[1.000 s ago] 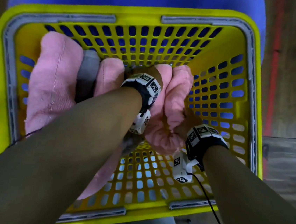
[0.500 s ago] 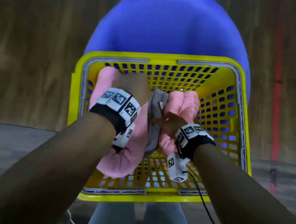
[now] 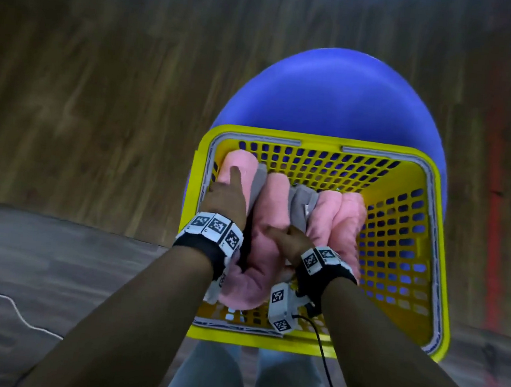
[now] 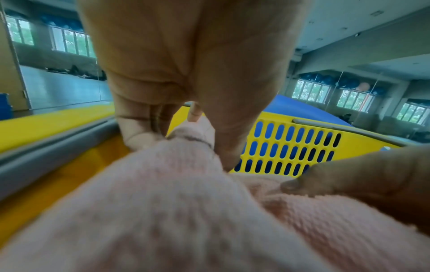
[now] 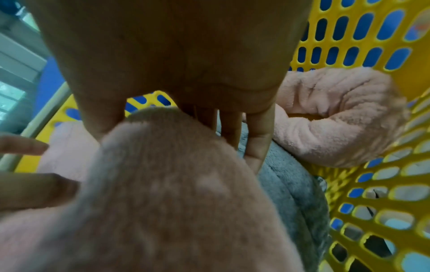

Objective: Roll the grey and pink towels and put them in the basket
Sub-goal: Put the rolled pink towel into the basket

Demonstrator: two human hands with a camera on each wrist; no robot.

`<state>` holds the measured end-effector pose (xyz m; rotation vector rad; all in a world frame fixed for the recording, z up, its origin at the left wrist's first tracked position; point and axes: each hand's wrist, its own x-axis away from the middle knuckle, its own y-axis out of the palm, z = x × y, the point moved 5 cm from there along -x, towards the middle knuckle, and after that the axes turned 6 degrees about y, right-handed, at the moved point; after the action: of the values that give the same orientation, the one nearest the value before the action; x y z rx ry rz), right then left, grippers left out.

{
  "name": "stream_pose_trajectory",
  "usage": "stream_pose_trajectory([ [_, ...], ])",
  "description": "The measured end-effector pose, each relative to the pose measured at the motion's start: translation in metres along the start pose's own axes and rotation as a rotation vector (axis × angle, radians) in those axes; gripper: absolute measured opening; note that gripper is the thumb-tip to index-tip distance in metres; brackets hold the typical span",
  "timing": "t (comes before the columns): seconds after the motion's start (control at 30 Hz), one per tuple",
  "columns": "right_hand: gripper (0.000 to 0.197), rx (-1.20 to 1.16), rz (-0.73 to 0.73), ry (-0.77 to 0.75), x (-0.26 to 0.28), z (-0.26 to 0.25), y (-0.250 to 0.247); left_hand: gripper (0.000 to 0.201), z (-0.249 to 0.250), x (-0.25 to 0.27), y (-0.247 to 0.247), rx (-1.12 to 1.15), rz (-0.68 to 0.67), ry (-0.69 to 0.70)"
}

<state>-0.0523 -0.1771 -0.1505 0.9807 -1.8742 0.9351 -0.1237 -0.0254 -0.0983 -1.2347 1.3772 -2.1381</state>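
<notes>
- My right hand point(image 3: 290, 239) is nearest me, at the front ends of the rolls. In the right wrist view its fingers point(image 5: 256, 143) run nearly straight, with the tips tucked into the seam between a pink towel roll point(image 5: 163, 193) and the grey towel point(image 5: 291, 174) beside it. It presses and wedges, it does not clutch anything.
- The job here, as I judge it, is seating the rolls side by side, so I should push with flat fingers along the seam, not pinch, which would pull a layer loose and undo the roll.
- My left hand point(image 3: 225, 196) lies a little further in, on the leftmost pink roll point(image 3: 234, 172) against the basket's left wall. The head view shows the forefinger straight on top. The left wrist view shows the other fingertips point(image 4: 137, 136) bent down onto the roll's end, and I cannot tell whether they pinch the cloth.
- I would keep that hand as a stop while the right hand packs the others toward it.
- All the towels I can see are already inside the yellow basket point(image 3: 428, 274): pink and grey rolls alternate across its left and middle, and the looser pink roll point(image 3: 346, 221) sits rightmost, with bare mesh beyond it.
- That last roll looks slack, so it wants snugging leftward before I let go.
- Furthest off, the basket rests against a blue ball point(image 3: 337, 94), so I should press down gently lest it tip or slide.
</notes>
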Motion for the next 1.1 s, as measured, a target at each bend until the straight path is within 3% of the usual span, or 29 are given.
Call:
stream_pose_trajectory([
  [0.17, 0.044, 0.037, 0.025, -0.087, 0.018, -0.006, -0.007, 0.095, -0.010, -0.001, 0.001, 0.086, -0.023, 0.031],
  [0.4, 0.060, -0.063, 0.040, -0.218, 0.053, -0.003, -0.028, 0.087, 0.004, 0.016, -0.008, 0.412, -0.007, 0.034],
  [0.5, 0.057, -0.067, 0.121, -0.247, 0.066, 0.005, -0.058, 0.072, 0.027, 0.019, -0.013, 0.489, -0.007, 0.117],
  [0.63, 0.059, -0.008, 0.200, -0.225, 0.073, 0.017, -0.099, 0.051, 0.063, 0.023, -0.016, 0.419, 0.053, 0.221],
  [0.8, 0.062, 0.069, 0.270, -0.179, 0.063, 0.041, -0.141, 0.072, 0.107, 0.026, 0.016, 0.572, -0.054, 0.250],
  [0.93, 0.069, 0.161, 0.343, -0.081, 0.051, 0.066, -0.163, 0.070, 0.129, 0.025, 0.038, 0.593, -0.055, 0.237],
  [1.1, 0.066, 0.287, 0.335, -0.018, 0.039, 0.081, -0.170, 0.074, 0.124, 0.027, 0.074, 0.395, -0.314, 0.196],
])
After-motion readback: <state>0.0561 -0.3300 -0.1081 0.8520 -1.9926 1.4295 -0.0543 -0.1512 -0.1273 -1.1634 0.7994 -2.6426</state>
